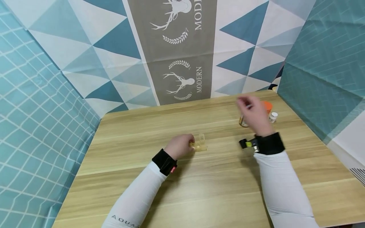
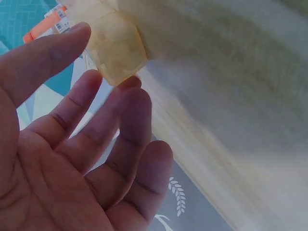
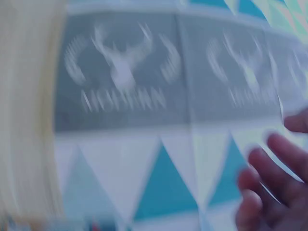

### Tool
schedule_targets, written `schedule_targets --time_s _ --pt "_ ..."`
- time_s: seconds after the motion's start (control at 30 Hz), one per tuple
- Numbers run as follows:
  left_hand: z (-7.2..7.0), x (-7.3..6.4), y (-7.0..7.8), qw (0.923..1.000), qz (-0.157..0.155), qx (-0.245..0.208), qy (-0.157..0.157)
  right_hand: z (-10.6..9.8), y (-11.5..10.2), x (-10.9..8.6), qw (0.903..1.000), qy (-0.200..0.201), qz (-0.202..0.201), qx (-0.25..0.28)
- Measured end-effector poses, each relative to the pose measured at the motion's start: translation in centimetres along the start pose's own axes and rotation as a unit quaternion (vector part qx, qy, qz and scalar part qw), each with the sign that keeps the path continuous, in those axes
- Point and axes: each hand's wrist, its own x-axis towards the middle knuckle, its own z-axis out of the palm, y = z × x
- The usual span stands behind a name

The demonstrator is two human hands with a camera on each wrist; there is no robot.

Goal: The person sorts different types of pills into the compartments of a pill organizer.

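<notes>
A small translucent yellow pill box [image 1: 201,147] lies on the table, with a clear lid flap raised at its far side. My left hand [image 1: 180,146] holds its left end with bent fingers and thumb. Pale pieces show through the box wall [image 2: 118,50] in the left wrist view. My right hand [image 1: 253,114], blurred, hovers above the table's back right with loosely bent fingers. Nothing clear shows between them. Behind this hand stand an amber bottle [image 1: 243,122] and an orange lid [image 1: 267,106], both partly hidden. In the right wrist view only the fingers [image 3: 274,166] appear, at the right edge.
A small white bottle [image 1: 273,117] stands right of the right hand. The wooden table [image 1: 137,126] meets a patterned cloth [image 1: 182,57] at the back. Tiled blue cloth [image 1: 37,110] hangs along the left, and teal cloth [image 1: 322,72] along the right.
</notes>
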Motion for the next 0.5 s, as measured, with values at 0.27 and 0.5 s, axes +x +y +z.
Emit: schedule_targets --time_s 0.27,0.5 --pt "0.2 -1.6 0.2 0.9996 -0.01 -0.005 0.026 -6.9 8.3 0.9 0.9719 0.084 0.212 -0.059" --pt "-0.7 -3.5 0.1 0.9981 -0.02 0.021 0.055 -6.5 13.9 1.0 0.9564 -0.06 0.268 -0.099"
